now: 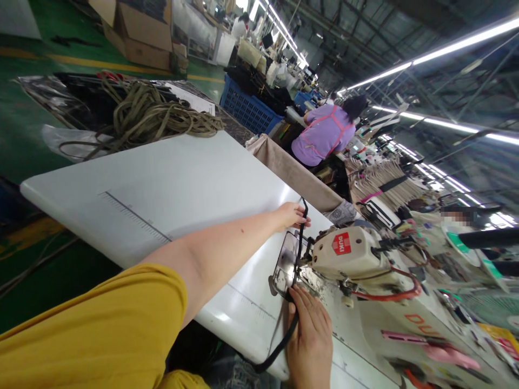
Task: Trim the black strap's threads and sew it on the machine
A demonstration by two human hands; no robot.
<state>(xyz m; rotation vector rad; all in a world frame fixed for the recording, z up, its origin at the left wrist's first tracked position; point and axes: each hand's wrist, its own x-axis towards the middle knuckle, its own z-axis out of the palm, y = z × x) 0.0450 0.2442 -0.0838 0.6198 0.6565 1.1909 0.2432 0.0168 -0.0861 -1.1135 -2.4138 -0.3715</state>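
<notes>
A narrow black strap (pixel 300 248) runs across the metal plate (pixel 286 256) of a sewing machine (pixel 348 251), passing at its needle area. Beyond the needle, my left hand (pixel 292 216) pinches the strap close to its far end, the arm stretched over the white table. On the near side, my right hand (pixel 311 329) is closed on the same strap, with fingertips beside the plate. From there the strap curves down over the table's front edge. The needle tip itself is too small to make out.
On the white table (pixel 178 183), a heap of olive cords (pixel 154 116) lies at the far left corner. A fabric-lined bin (pixel 294 167) adjoins the far edge. Beyond are a blue crate (pixel 249 108), a person in a purple top (pixel 322 135) and a cardboard box (pixel 140 35).
</notes>
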